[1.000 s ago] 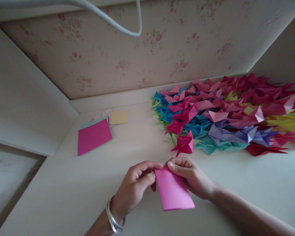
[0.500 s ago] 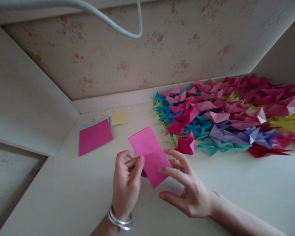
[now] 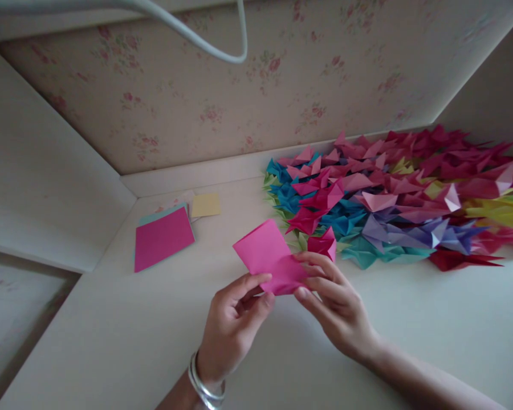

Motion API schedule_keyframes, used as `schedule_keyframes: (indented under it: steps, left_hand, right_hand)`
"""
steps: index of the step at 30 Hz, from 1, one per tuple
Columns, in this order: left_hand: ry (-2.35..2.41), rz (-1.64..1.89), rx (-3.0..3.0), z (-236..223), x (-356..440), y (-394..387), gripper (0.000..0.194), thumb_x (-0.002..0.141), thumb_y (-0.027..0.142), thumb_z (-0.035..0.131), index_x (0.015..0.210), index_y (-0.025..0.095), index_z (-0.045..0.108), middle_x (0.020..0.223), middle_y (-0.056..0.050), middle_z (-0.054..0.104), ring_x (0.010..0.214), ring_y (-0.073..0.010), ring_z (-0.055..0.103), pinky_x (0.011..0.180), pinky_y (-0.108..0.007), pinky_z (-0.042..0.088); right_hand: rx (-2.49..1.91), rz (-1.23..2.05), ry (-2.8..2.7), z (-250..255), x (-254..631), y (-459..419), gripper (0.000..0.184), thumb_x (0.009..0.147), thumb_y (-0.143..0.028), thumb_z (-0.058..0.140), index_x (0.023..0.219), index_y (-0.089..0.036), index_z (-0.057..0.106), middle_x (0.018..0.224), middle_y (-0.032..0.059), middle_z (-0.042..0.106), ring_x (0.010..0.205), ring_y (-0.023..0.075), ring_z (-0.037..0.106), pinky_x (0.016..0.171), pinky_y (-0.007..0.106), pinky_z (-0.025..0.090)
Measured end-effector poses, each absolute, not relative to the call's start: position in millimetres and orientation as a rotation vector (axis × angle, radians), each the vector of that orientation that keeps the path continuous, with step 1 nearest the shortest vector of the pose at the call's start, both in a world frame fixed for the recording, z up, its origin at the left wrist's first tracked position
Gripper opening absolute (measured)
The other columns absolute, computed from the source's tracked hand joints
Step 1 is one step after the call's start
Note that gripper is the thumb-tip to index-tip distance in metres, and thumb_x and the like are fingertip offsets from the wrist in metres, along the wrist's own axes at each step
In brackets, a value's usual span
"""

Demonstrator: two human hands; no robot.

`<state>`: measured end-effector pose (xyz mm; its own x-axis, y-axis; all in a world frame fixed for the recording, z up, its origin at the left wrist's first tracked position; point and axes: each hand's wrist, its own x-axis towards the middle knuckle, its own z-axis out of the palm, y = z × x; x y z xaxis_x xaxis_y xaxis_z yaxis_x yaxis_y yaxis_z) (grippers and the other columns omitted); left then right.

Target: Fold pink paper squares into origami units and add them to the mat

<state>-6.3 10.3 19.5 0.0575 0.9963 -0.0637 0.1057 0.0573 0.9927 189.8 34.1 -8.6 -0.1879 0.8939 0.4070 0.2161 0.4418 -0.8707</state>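
Both hands hold a folded piece of bright pink origami paper point(image 3: 267, 250) above the white table. My left hand point(image 3: 237, 319) pinches its lower left edge between thumb and index finger, and a silver bangle circles that wrist. At the lower right end, my right hand point(image 3: 336, 302) grips the paper with the thumb below and fingers on top. The paper's near part bends upward between the hands, while its far end sticks out flat. Just beyond my right hand's fingers sits a magenta folded paper piece point(image 3: 324, 242).
Many colourful folded paper pieces point(image 3: 380, 182) lie heaped at the back right against the wall. A stack of magenta paper sheets point(image 3: 165, 239) and a small yellow paper point(image 3: 206, 205) rest on the white table point(image 3: 111, 330) at left. A white cable point(image 3: 196, 42) hangs overhead.
My right hand has closed on the paper's lower right end, where its fingers were spread before. The paper's near part is now bent up, and my left hand has shifted slightly right.
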Motion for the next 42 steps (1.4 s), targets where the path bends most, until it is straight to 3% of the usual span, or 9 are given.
schedule_keyframes:
  steps: [7, 15, 26, 29, 32, 34, 36, 39, 42]
  left_hand:
    - [1.444, 1.074, 1.445, 17.4, -4.3, 12.0, 0.016, 0.087, 0.03, 0.068, 0.09, 0.019, 0.079, 0.075, -0.003, 0.074, 0.067, -0.017, 0.067, 0.061, -0.022, 0.052]
    - [1.51, 1.129, 1.396, 13.8, -2.4, 11.6, 0.014, 0.086, 0.03, 0.07, 0.092, 0.02, 0.079, 0.074, -0.002, 0.077, 0.066, -0.0165, 0.071, 0.063, -0.022, 0.056]
    - [1.478, 1.141, 1.268, 7.2, -2.4, 8.8, 0.014, 0.084, 0.029, 0.073, 0.093, 0.019, 0.077, 0.077, -0.003, 0.078, 0.067, -0.015, 0.071, 0.064, -0.021, 0.056]
    - [1.439, 1.191, 1.178, 8.0, 0.6, 7.5, 0.034, 0.084, 0.029, 0.073, 0.117, 0.02, 0.068, 0.075, -0.001, 0.076, 0.068, -0.0144, 0.071, 0.064, -0.02, 0.055]
    - [1.391, 1.255, 0.998, 11.5, 5.1, 9.6, 0.079, 0.083, 0.029, 0.075, 0.15, 0.024, 0.033, 0.074, 0.001, 0.075, 0.068, -0.014, 0.071, 0.063, -0.02, 0.055]
    - [1.349, 1.264, 0.883, 13.3, 6.9, 12.9, 0.094, 0.081, 0.029, 0.077, 0.155, 0.024, 0.019, 0.079, -0.001, 0.077, 0.071, -0.0153, 0.072, 0.067, -0.023, 0.056]
    - [1.304, 1.205, 0.836, 13.8, 6.5, 15.7, 0.08, 0.082, 0.031, 0.076, 0.148, 0.019, 0.035, 0.082, -0.004, 0.077, 0.075, -0.0173, 0.072, 0.073, -0.027, 0.058]
    - [1.311, 1.08, 0.953, 12.8, 3.1, 15.5, 0.027, 0.085, 0.035, 0.071, 0.103, 0.014, 0.069, 0.078, -0.005, 0.076, 0.074, -0.0183, 0.071, 0.073, -0.027, 0.057]
    - [1.474, 1.057, 1.235, 11.8, -0.2, 11.4, 0.023, 0.088, 0.035, 0.067, 0.075, 0.016, 0.069, 0.069, -0.003, 0.074, 0.066, -0.0168, 0.068, 0.062, -0.022, 0.052]
  right_hand:
    - [-1.115, 1.157, -1.325, -4.7, 183.7, 38.2, 0.021, 0.088, -0.036, 0.068, 0.074, -0.021, 0.071, 0.107, 0.0081, 0.065, 0.096, 0.0221, 0.063, 0.078, 0.03, 0.051]
    - [-1.086, 1.342, -1.139, -4.2, 178.1, 37.1, 0.023, 0.084, -0.037, 0.072, 0.073, -0.02, 0.062, 0.077, 0.0019, 0.063, 0.069, 0.0148, 0.056, 0.061, 0.024, 0.047]
    - [-1.105, 1.381, -1.029, -6.9, 175.4, 37.3, 0.026, 0.08, -0.038, 0.077, 0.081, -0.021, 0.059, 0.07, -0.0017, 0.06, 0.06, 0.0119, 0.055, 0.053, 0.022, 0.043]
    - [-1.07, 1.381, -1.017, -7.9, 175.2, 36.6, 0.023, 0.08, -0.035, 0.078, 0.083, -0.021, 0.059, 0.072, -0.0021, 0.061, 0.061, 0.0105, 0.056, 0.053, 0.02, 0.043]
    - [-1.04, 1.374, -1.019, -10.1, 175.0, 35.8, 0.021, 0.082, -0.031, 0.077, 0.085, -0.022, 0.059, 0.071, -0.0028, 0.061, 0.058, 0.0092, 0.056, 0.05, 0.018, 0.042]
    - [-1.02, 1.374, -1.017, -11.3, 174.6, 35.8, 0.02, 0.082, -0.03, 0.077, 0.087, -0.022, 0.06, 0.073, -0.0025, 0.063, 0.06, 0.0095, 0.058, 0.051, 0.018, 0.044]
    - [-1.005, 1.365, -1.009, -12.0, 174.2, 36.2, 0.019, 0.082, -0.029, 0.077, 0.088, -0.023, 0.06, 0.078, -0.0018, 0.065, 0.065, 0.0105, 0.063, 0.055, 0.018, 0.049]
    - [-1.005, 1.355, -1.005, -12.1, 173.9, 36.9, 0.018, 0.082, -0.028, 0.078, 0.089, -0.023, 0.062, 0.082, -0.0012, 0.066, 0.069, 0.0113, 0.066, 0.06, 0.019, 0.052]
    - [-0.997, 1.372, -1.003, -12.3, 174.6, 36.7, 0.017, 0.083, -0.027, 0.077, 0.09, -0.023, 0.062, 0.084, -0.0013, 0.066, 0.068, 0.0097, 0.065, 0.057, 0.017, 0.05]
